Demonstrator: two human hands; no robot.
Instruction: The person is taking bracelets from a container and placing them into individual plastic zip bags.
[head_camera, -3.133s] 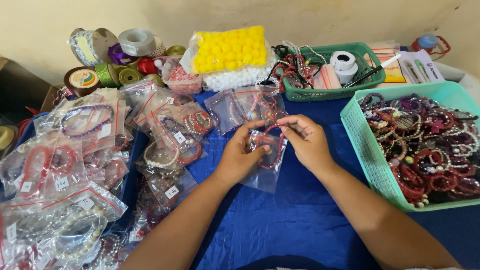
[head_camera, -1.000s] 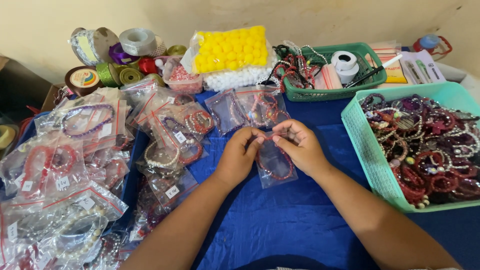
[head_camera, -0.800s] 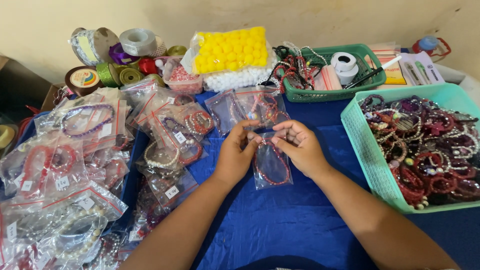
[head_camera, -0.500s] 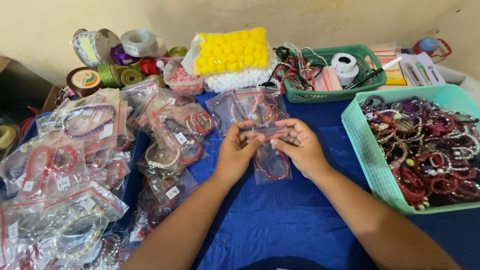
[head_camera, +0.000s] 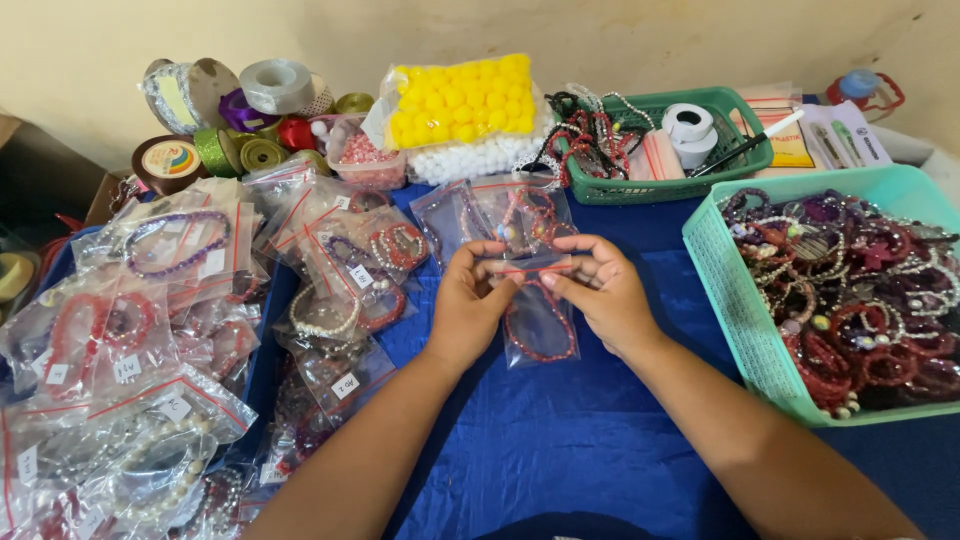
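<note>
The small clear bag (head_camera: 540, 325) with a red bracelet hangs pinched at its top by both hands' fingers (head_camera: 505, 268).

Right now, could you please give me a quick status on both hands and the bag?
Left hand and right hand both pinching the top strip of the clear bag. Red bracelet inside. Bag held above the blue cloth; nothing blocking.

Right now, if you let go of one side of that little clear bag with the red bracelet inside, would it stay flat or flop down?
It would probably flop: the clear bag is thin film, already hanging limp below both hands, left hand and right hand, which pinch its top edge. The red bracelet sags to the bottom, so it likely swings. It looks light, and perhaps slippery.
</note>
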